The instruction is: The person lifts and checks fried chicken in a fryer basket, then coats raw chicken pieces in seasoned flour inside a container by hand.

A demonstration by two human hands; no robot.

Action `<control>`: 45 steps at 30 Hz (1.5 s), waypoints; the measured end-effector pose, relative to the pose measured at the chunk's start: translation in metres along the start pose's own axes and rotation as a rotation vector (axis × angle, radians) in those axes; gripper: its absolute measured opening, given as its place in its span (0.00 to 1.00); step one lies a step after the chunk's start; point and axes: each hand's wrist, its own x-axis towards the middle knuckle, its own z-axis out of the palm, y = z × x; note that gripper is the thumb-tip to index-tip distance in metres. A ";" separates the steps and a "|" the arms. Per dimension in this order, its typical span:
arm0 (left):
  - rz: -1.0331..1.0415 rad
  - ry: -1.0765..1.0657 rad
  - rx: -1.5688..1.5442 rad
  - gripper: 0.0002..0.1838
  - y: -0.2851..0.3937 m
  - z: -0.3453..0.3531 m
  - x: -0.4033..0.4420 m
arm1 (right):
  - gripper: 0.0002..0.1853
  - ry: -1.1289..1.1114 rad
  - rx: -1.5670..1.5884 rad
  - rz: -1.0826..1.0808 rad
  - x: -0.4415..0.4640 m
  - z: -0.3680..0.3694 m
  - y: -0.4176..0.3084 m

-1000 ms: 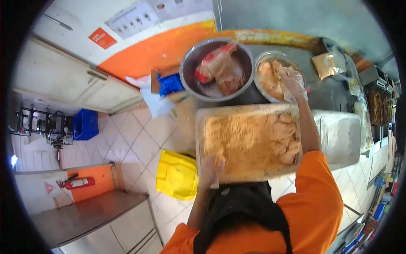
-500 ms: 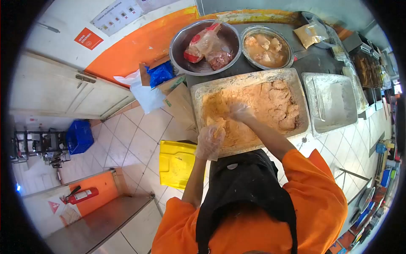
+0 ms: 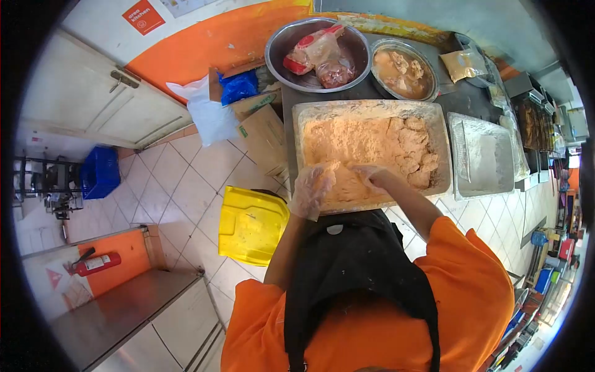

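Observation:
A deep rectangular tub (image 3: 447, 149) of orange-tinted flour (image 3: 353, 139) stands in front of me, with clumpy lumps toward its right side. My left hand (image 3: 310, 193), in a clear plastic glove, is closed around a flour-coated piece of meat (image 3: 327, 177) above the tub's near left part. Most of that piece is hidden by the glove. Just right of it, my gloved right hand (image 3: 372, 177) hovers low over the flour, fingers stretched toward the left hand and holding nothing I can see.
Behind the tub are a metal bowl (image 3: 273, 65) with bagged red meat (image 3: 336, 73) and a bowl of meat chunks in liquid (image 3: 403, 71). A floury tray (image 3: 489, 158) with a wire basket adjoins on the right. A yellow plastic lid-like piece (image 3: 251, 226) lies at lower left.
My right hand has drawn back from the middle of the flour toward the near side, beside my left hand. The left hand keeps its piece. The camera view has shifted slightly.

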 end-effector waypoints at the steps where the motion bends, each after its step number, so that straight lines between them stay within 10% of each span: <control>1: -0.164 0.020 -0.218 0.17 0.002 0.003 0.001 | 0.23 -0.022 0.210 -0.043 0.050 0.003 0.032; 7: -0.141 -0.017 0.082 0.18 -0.037 0.005 -0.014 | 0.18 -0.087 0.491 -0.330 0.054 -0.011 -0.008; 13: -0.029 0.008 0.206 0.17 -0.037 0.005 -0.011 | 0.19 0.568 -0.694 -0.444 -0.024 -0.048 -0.070; 18: -0.032 -0.025 0.172 0.16 -0.055 0.009 -0.023 | 0.15 0.291 -1.471 -0.510 -0.003 -0.068 0.010; 20: -0.321 -0.081 -0.091 0.16 -0.053 0.011 -0.026 | 0.15 0.410 -1.229 -0.864 0.050 -0.100 0.067; 26: -0.124 0.022 0.225 0.14 -0.023 0.011 -0.015 | 0.26 0.606 -0.722 -0.646 -0.059 -0.133 -0.067; 37: -0.233 -0.144 0.423 0.12 0.007 0.010 0.018 | 0.11 1.174 -1.070 -0.360 0.049 -0.390 -0.257; 45: -0.388 -0.094 0.393 0.13 0.037 0.020 0.047 | 0.10 1.225 -1.169 -0.227 0.105 -0.393 -0.263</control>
